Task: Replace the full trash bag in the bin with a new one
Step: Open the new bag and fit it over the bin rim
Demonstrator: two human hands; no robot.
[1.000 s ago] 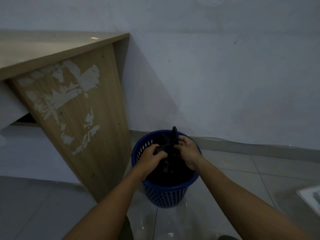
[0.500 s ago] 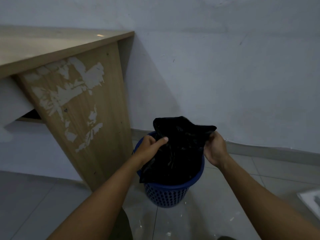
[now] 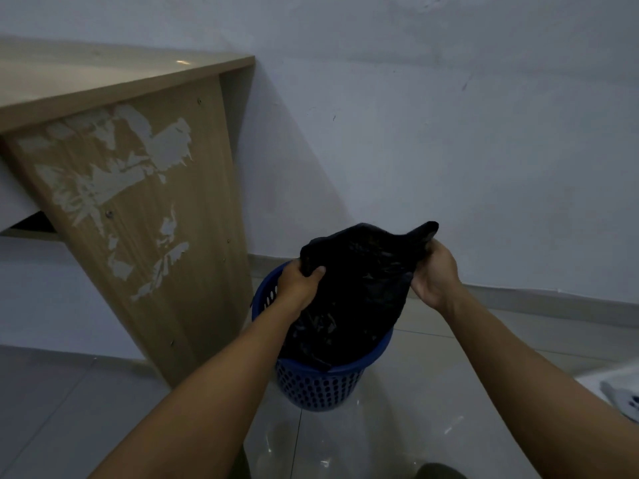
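Observation:
A blue perforated plastic bin stands on the tiled floor by the wall. A black trash bag rises out of it, its lower part still inside the bin. My left hand grips the bag's upper left edge, fingers curled round the plastic. My right hand grips the bag's upper right corner, which sticks up as a small tip. The bag is stretched between both hands above the rim. What the bag holds is hidden.
A worn wooden desk with peeling laminate stands just left of the bin. The white wall and a skirting strip run behind it. A white object lies on the floor at the right edge. Glossy tiles spread in front.
Both hands have lifted the black bag up out of the bin and drawn apart, spreading its top; one second ago they were together low over the bin's opening.

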